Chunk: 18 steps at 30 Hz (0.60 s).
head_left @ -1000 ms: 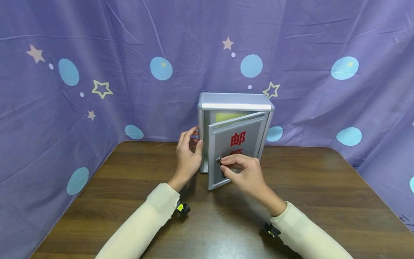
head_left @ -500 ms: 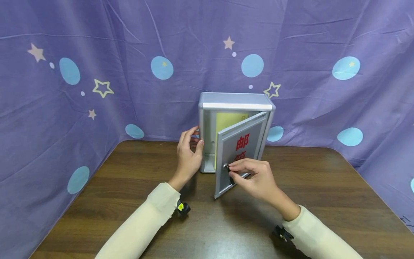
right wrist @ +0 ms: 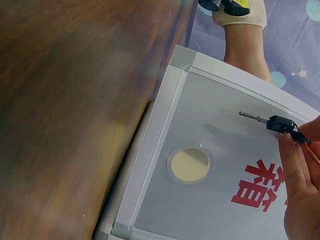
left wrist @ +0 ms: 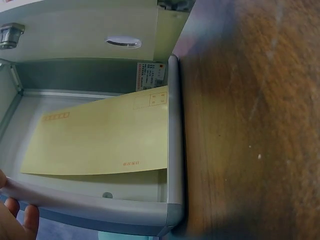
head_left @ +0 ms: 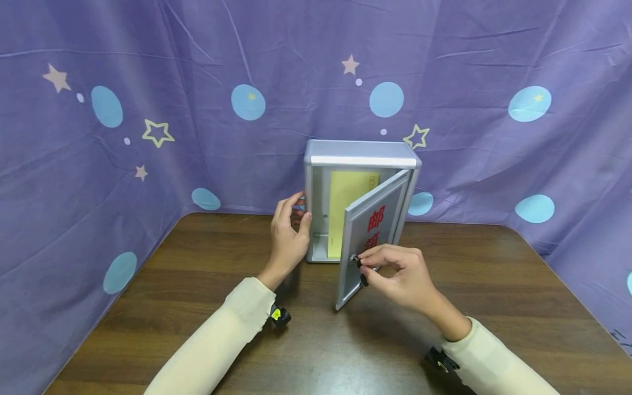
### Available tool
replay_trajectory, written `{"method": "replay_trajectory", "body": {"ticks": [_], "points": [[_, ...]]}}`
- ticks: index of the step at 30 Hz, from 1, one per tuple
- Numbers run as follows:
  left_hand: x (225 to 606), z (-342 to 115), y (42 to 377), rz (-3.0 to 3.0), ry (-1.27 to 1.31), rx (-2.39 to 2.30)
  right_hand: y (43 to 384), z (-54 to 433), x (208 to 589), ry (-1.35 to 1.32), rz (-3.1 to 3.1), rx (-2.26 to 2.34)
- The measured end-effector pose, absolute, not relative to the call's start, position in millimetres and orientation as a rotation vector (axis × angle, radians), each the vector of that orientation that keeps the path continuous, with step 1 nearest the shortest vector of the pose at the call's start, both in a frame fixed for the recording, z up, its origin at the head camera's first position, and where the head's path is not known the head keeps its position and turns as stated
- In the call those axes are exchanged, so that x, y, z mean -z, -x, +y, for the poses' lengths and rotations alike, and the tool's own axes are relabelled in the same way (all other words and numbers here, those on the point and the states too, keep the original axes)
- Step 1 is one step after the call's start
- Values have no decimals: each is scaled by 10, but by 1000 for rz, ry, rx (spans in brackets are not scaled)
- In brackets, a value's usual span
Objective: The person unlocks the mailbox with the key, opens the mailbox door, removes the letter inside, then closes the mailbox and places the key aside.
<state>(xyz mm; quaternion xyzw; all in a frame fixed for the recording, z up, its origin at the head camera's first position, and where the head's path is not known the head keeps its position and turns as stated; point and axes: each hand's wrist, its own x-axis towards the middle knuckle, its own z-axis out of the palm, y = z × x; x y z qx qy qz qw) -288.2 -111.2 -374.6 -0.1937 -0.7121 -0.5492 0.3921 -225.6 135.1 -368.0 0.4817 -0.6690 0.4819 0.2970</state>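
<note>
A silver metal mailbox (head_left: 362, 151) stands on the table, its door (head_left: 355, 236) with red characters swung outward on the right side. My left hand (head_left: 290, 233) holds the mailbox's left side wall, thumb at the front edge and fingers behind. My right hand (head_left: 402, 274) pinches a black-headed key (head_left: 359, 262) at the door's lock. A second key (right wrist: 280, 123) dangles from the same ring, its metal shaft showing in the right wrist view. Inside the mailbox, a yellow envelope (left wrist: 100, 137) leans against the back wall, partly hidden by the door in the head view.
A brown wooden table (head_left: 197, 307) carries the mailbox near its back edge. Behind it hangs a purple curtain (head_left: 296, 55) with stars and blue ovals. The door's inner face has a lock body (left wrist: 10, 35), and a printed label (left wrist: 150, 75) sticks inside the mailbox.
My right hand has pulled the door further outward, moving right and toward me with the key. More of the envelope shows now. My left hand has stayed on the mailbox's side.
</note>
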Motion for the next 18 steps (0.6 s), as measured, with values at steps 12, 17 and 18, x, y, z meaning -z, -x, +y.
{"method": "replay_trajectory", "body": {"ticks": [12,17,18], "points": [[3753,-1096,2884,-1779,495,1423,2223,1511,3684,-1339,-1764,-1291],[3745,-1079,2888,-1775,481,1425,2211,1593,3689,-1379,-1748,-1304],[3744,-1073,2891,-1777,477,1422,2208,1610,3688,-1386,-1745,-1306]]}}
